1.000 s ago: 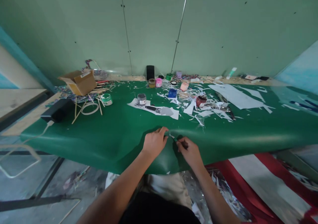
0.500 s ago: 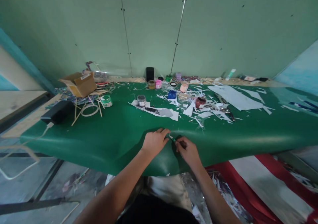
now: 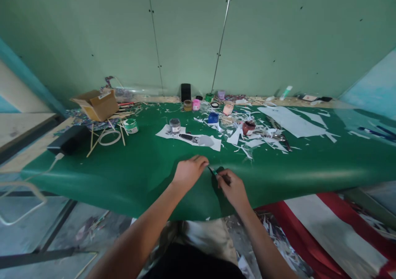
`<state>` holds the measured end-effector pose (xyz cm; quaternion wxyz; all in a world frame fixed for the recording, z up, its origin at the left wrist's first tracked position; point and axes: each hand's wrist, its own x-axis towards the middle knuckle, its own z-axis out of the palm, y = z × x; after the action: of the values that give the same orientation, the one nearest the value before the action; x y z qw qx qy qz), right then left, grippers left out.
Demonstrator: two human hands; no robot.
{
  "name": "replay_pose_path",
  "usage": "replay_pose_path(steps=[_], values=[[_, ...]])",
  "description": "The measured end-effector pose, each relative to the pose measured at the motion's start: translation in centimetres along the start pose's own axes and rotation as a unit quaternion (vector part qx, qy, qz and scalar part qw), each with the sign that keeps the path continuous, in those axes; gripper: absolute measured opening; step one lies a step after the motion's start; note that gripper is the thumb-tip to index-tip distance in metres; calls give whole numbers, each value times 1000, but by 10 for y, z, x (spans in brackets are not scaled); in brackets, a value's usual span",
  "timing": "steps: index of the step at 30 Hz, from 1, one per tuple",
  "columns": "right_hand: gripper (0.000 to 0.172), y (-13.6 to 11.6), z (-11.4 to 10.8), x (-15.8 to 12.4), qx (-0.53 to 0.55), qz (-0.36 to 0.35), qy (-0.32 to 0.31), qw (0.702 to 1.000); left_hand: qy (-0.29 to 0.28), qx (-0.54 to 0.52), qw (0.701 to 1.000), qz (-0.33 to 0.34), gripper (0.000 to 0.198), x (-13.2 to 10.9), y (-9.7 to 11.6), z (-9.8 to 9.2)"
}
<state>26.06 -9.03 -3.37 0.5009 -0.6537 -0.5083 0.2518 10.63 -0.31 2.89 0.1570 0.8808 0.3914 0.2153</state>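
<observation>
A small thin strip-like piece (image 3: 213, 170), dark and pale with a green end, spans the gap between my hands above the front of the green-covered table. Its exact kind is too small to make out. My right hand (image 3: 232, 186) pinches the green end between thumb and fingers. At the far end, the fingertips of my left hand (image 3: 191, 171) are closed together on its tip. Just beyond my hands lies a white paper (image 3: 214, 142) with a grey smear, a black-handled tool (image 3: 187, 137) and a grey paint jar (image 3: 175, 125) on it.
Paint jars, including a blue one (image 3: 213, 117) and a dark red one (image 3: 248, 127), stand among paper scraps. To the left are a cardboard box (image 3: 103, 107), a green jar (image 3: 131, 126), a tape ring (image 3: 109, 138) and a black block (image 3: 68, 139) with a cable.
My left hand has drawn slightly left and its fingers have closed together at the tip of the thin piece. My right hand keeps its pinch. The view has shifted slightly.
</observation>
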Motion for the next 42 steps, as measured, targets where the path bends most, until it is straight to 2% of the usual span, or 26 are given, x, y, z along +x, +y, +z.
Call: replay_pose_path(steps=[6,8,10,13,17,18,20,22,23,26,31,34,39,42], values=[[21,-17,18,1,-19,4,-17,1000,121,-120,978,-119,10,-8,-41,-43],[19,-23,24,3,-20,7,-21,1000,129,-181,965,-136,10,-11,-50,-50],[18,-28,27,6,-15,11,-25,1000,118,-255,948,-147,17,-17,-50,-53],[18,-33,28,9,2,20,-35,999,91,-368,912,-157,26,-32,-30,-55],[25,-49,27,6,53,36,-44,997,73,-468,867,-156,32,-60,13,-64],[28,-57,25,3,72,41,-44,996,69,-491,854,-156,33,-66,23,-68],[34,-76,21,-6,113,49,-45,991,58,-583,794,-165,34,-77,38,-75],[38,-100,14,-18,167,56,-53,983,58,-622,761,-176,34,-85,49,-80],[37,-111,9,-24,228,66,-64,969,62,-627,756,-179,34,-88,52,-83],[28,-138,-3,-41,341,70,-108,931,78,-620,760,-180,33,-96,58,-88],[12,-156,-7,-54,405,5,-171,898,81,-596,781,-169,32,-106,67,-96],[11,-161,-6,-56,413,-20,-182,892,78,-587,789,-167,29,-109,72,-99],[11,-167,-7,-57,413,-37,-202,887,57,-606,777,-160,22,-109,76,-102],[12,-166,-8,-57,388,-43,-210,896,51,-599,786,-143,17,-108,78,-106]])
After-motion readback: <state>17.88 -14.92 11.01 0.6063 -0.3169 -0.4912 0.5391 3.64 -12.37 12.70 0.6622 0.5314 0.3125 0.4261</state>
